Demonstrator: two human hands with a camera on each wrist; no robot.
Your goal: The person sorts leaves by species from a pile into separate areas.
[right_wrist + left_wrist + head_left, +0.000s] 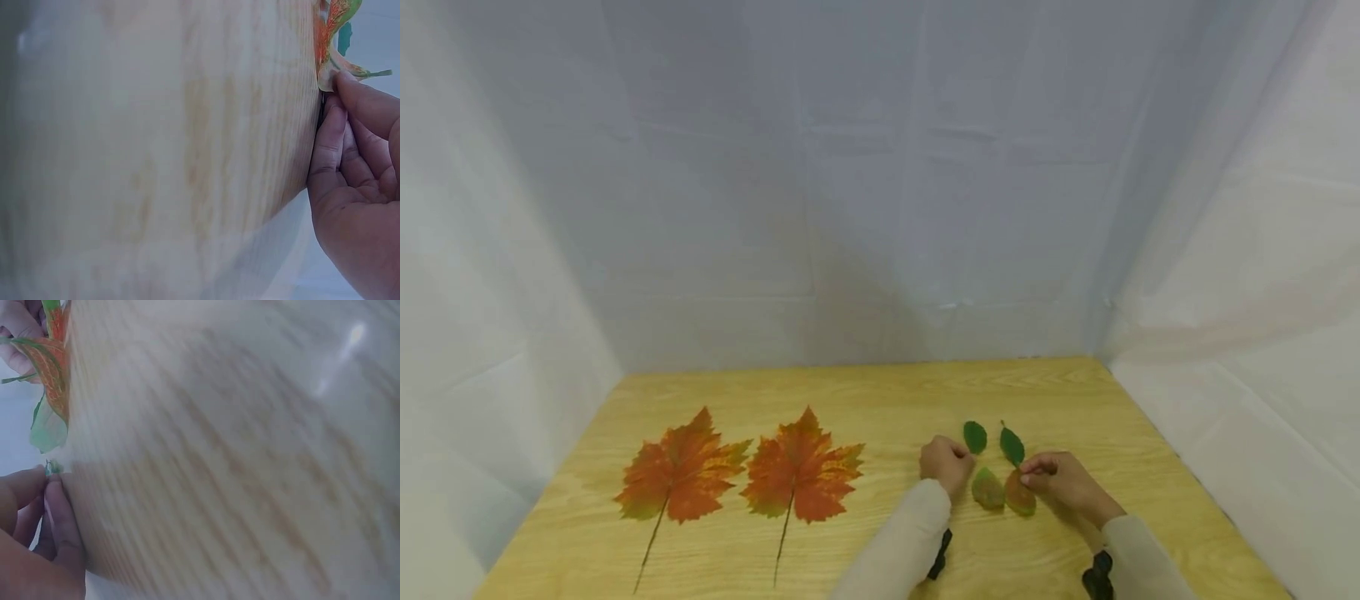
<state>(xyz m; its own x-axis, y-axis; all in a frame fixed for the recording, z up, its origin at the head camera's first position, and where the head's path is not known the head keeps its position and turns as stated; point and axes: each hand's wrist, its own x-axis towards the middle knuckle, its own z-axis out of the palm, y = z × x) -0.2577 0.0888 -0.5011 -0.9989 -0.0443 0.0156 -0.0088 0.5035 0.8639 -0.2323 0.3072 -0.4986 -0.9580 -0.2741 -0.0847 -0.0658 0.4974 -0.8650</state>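
Note:
Four small leaves lie in a close group on the wooden table: a dark green leaf [975, 437] at upper left, another dark green leaf [1012, 447] at upper right, a yellow-green leaf [987, 490] at lower left and an orange leaf [1020, 495] with greenish edges at lower right. My left hand [947, 463] pinches the lower end of the upper-left green leaf; in the left wrist view only a bit of green shows at its fingertips [55, 487]. With thumb and fingers, my right hand [1066, 483] pinches the edge of the orange leaf, just below the other green leaf.
Two large orange-red maple leaves [673, 471] on long stems lie side by side on the table's left half, the second maple leaf [805, 467] nearer my left arm. White sheeting [865, 208] hangs behind the table [880, 400] and along both sides.

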